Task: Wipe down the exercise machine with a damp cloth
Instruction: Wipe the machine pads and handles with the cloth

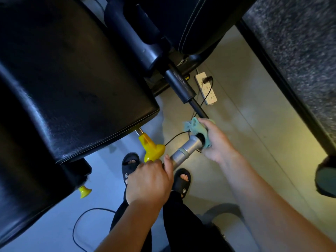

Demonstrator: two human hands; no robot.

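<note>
Head view: the bar (185, 150) is gripped near its end by the left hand (149, 180); the soft, limp cloth (195, 127) is bunched around it, farther right, by the right hand (216, 142).

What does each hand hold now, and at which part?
Left hand grips the silver bar at its near end. Right hand holds the green cloth around the bar's far end.

1. The cloth (197, 130) is seen as pale teal.
2. The pads (72, 84) are black, edged with light stitching.
3. The adjustment knobs (151, 149) are bright yellow (a smaller one shows lower left).
4. The handle sleeve (185, 150) is silver-grey.
5. The power strip (206, 88) is white.
6. The sandals (130, 165) appear black.
7. The floor (245, 124) may be beige, tinted blue at left.
</note>
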